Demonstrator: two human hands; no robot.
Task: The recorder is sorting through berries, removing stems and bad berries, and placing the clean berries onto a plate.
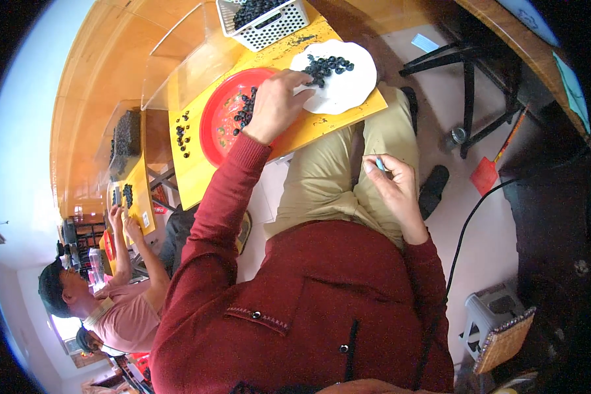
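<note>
My left hand (277, 105) reaches across the red plate (211, 108) to the edge of a white scalloped plate (340, 97). Its thumb and forefinger are apart beside a cluster of small round black beads (322, 69) on the white plate; nothing shows between them. More black beads (246, 108) lie on the red plate, partly hidden by this hand. Above my right thigh, my right hand (397, 190) pinches a small light-blue tool (379, 164); a thin tip seems to stick out of it, too fine to make out.
A white perforated basket (269, 29) of black beads stands at the yellow board's (190, 177) far end. Loose beads (182, 134) lie on its left. A co-worker (121, 308) sits at left by another yellow table. At right are a black folding stand (467, 98), red swatter (484, 176), cable and grey stool (489, 308).
</note>
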